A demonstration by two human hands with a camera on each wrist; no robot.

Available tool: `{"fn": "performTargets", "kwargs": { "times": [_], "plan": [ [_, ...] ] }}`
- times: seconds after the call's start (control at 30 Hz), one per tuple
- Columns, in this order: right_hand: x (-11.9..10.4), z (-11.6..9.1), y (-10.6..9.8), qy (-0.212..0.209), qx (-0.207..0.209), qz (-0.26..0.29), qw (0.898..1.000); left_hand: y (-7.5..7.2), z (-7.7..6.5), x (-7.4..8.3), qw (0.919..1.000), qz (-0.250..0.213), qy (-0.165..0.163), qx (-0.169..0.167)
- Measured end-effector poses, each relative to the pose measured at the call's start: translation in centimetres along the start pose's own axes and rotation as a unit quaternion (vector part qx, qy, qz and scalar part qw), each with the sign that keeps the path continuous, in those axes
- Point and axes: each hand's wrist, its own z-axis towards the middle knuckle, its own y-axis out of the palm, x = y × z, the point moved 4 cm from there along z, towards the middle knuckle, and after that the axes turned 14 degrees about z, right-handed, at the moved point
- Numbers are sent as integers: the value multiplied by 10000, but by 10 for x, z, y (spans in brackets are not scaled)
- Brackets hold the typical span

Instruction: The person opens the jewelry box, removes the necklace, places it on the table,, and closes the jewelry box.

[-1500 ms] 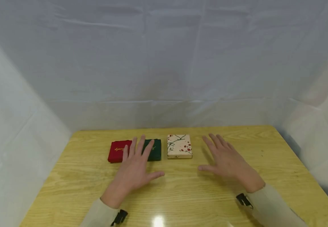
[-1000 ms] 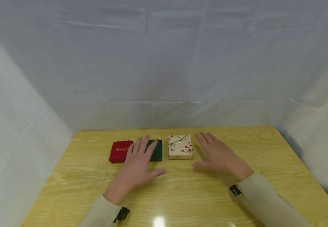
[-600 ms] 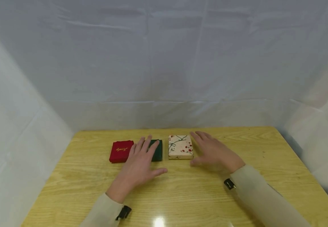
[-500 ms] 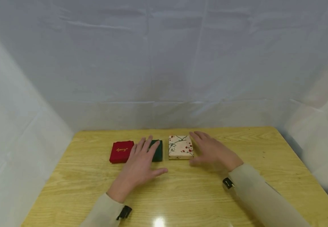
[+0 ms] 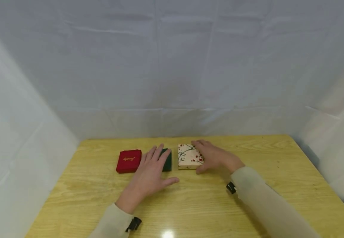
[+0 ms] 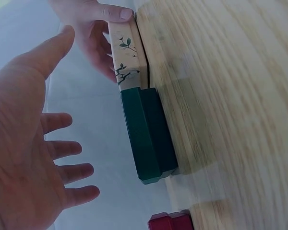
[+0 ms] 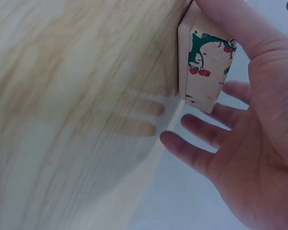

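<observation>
The right hand (image 5: 214, 157) is at the right end of a cream floral box (image 5: 186, 157), its thumb along the near side and its fingers reaching past the far side. In the right wrist view the fingers are only slightly bent and the lower two stand apart from the box; whether this grip bears firmly on it cannot be told. The floral box lies flat on the wooden counter (image 5: 195, 208), near its back edge. Just left of it, with a gap between, is a green box (image 5: 168, 162), partly hidden in the head view by the left hand (image 5: 148, 177). That hand's grip is wide, fingers spread and thumb out, holding nothing; the left wrist view shows it clear of the green box. A red box (image 5: 129, 161) with gold lettering lies farther left.
</observation>
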Motion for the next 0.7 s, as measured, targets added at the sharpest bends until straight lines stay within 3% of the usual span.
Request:
{"fn": "performTargets", "kwargs": {
  "times": [0.2, 0.7],
  "plan": [
    [-2, 6, 1, 35, -144, 86, 9999, 0, 0, 0, 10000, -50, -19, 71],
    [1, 3, 1, -110, 83, 58, 9999, 1, 2, -3, 9994, -188, 59, 285]
  ]
}}
